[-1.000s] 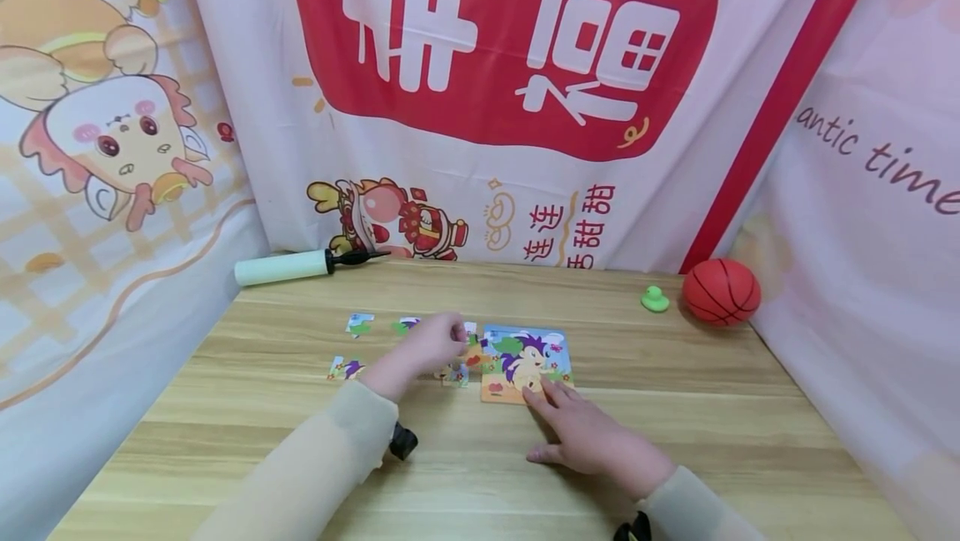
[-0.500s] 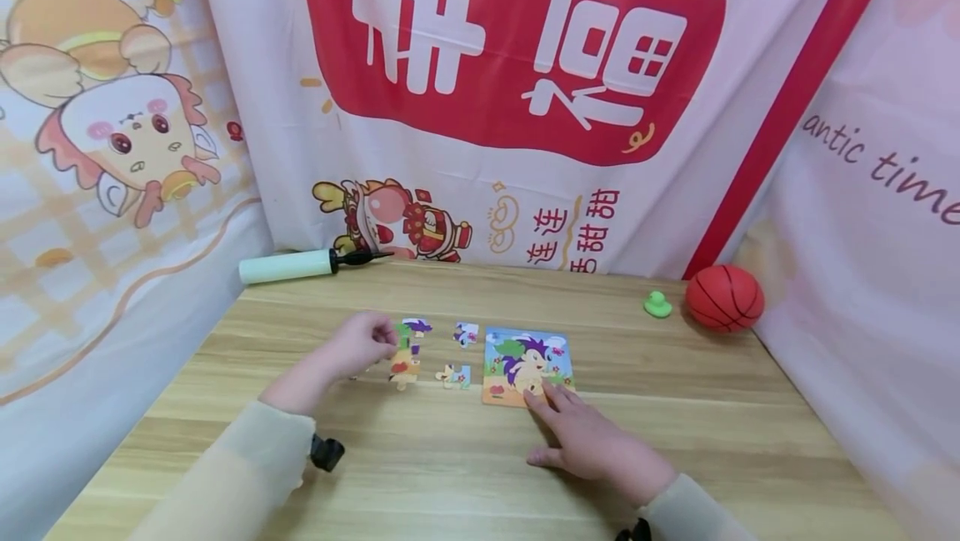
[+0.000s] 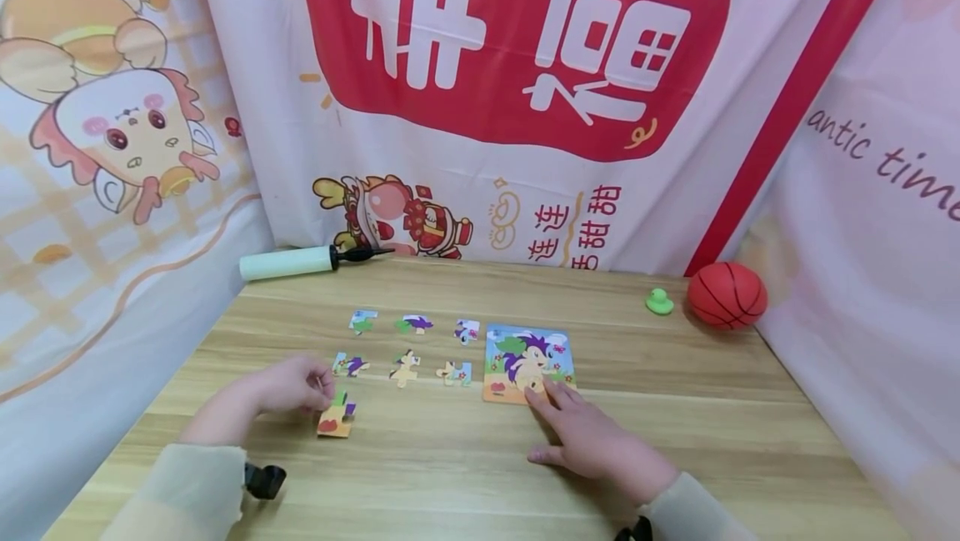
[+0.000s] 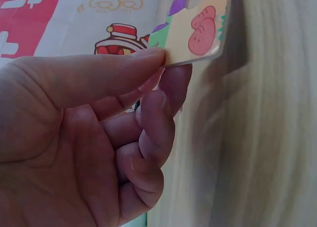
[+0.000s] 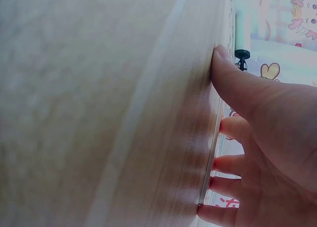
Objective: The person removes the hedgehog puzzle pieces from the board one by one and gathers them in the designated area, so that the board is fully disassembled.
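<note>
A corner jigsaw piece point(image 4: 190, 31) with a red shape on orange is pinched between the thumb and index finger of my left hand point(image 3: 296, 384). In the head view that hand is low on the left, close over the table and just below two rows of loose jigsaw pieces, among them a cream middle piece point(image 3: 405, 368) and a purple-topped piece point(image 3: 415, 323). My right hand point(image 3: 592, 441) rests with fingers spread, its fingertips on the lower edge of the square hedgehog picture board point(image 3: 504, 355). The right wrist view shows that hand's fingertips point(image 5: 218, 213) along a thin edge.
A pale green hand pump point(image 3: 288, 263) lies at the back left of the wooden table point(image 3: 480, 483). At the back right are a green toy duck point(image 3: 659, 301) and a small red basketball point(image 3: 726, 296). Printed cloths point(image 3: 480, 107) hang around the table's back and sides.
My left hand has carried the corner jigsaw piece leftward from beside the picture board, then down toward the front, uncovering the loose pieces. My right hand has stayed on the board.
</note>
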